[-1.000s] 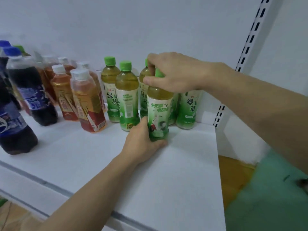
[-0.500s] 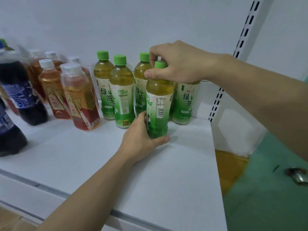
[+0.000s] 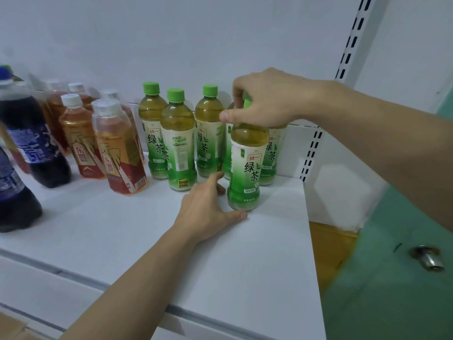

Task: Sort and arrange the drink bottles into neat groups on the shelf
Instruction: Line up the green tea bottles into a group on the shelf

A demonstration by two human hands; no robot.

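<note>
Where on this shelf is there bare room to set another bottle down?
The shelf is bare in front of the green tea bottles, out to its front edge. The back is crowded: green teas, amber tea bottles, then cola bottles.

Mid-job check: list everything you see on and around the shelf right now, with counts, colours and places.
green tea bottles: six visible, green caps, right end of shelf, one partly hidden
front green tea bottle: one of these, upright, nearest the front
amber tea bottles: about five, white caps, left of the green group
dark cola bottles: at least two, blue labels, far left
shelf: one, white
slotted upright: one, white, right
metal knob: one, on green surface, lower right
left hand: fingers around the front bottle's base
right hand: grip on its cap
</note>
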